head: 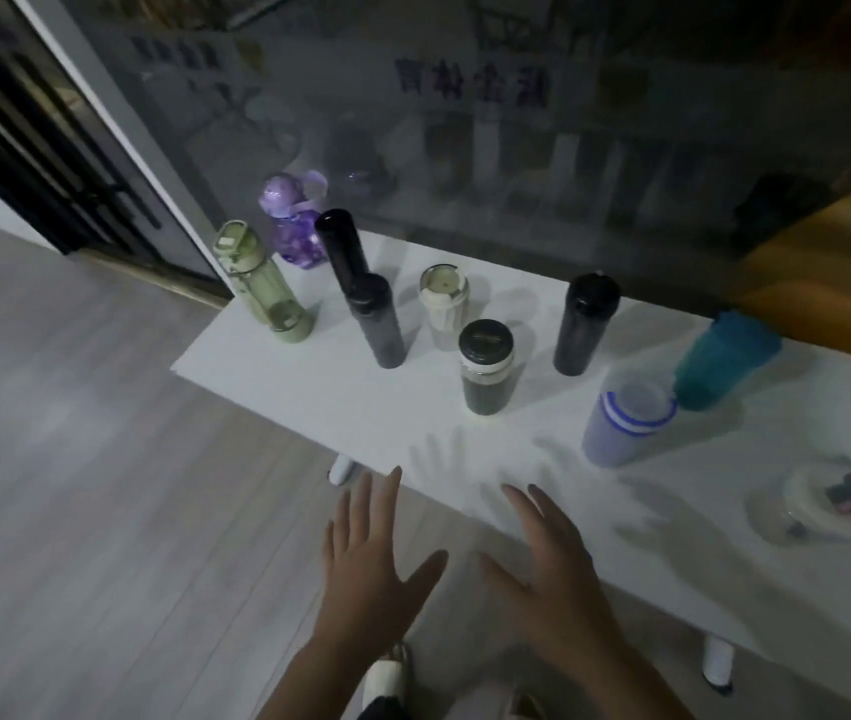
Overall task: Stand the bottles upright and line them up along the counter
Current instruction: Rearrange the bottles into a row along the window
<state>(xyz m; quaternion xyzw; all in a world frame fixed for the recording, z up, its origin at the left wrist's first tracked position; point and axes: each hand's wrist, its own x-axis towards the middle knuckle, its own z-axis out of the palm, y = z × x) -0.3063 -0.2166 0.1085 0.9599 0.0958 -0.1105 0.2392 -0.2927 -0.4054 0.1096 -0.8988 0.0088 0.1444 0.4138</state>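
Your left hand (366,563) and right hand (553,569) hover flat and empty over the tabletop (319,397) edge, while the bottles (485,371) stand upright but scattered, so next, I think, grip one and start the row.

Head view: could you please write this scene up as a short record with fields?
surface: white table
bottles: green bottle, purple bottle, rear black bottle, front black bottle, cream bottle, dark jar, black tumbler, striped cup, teal cup
posture: all appear upright
layout: staggered, not one straight line
hands: left hand and right hand spread, holding nothing, at the near edge
other: small dish, far right
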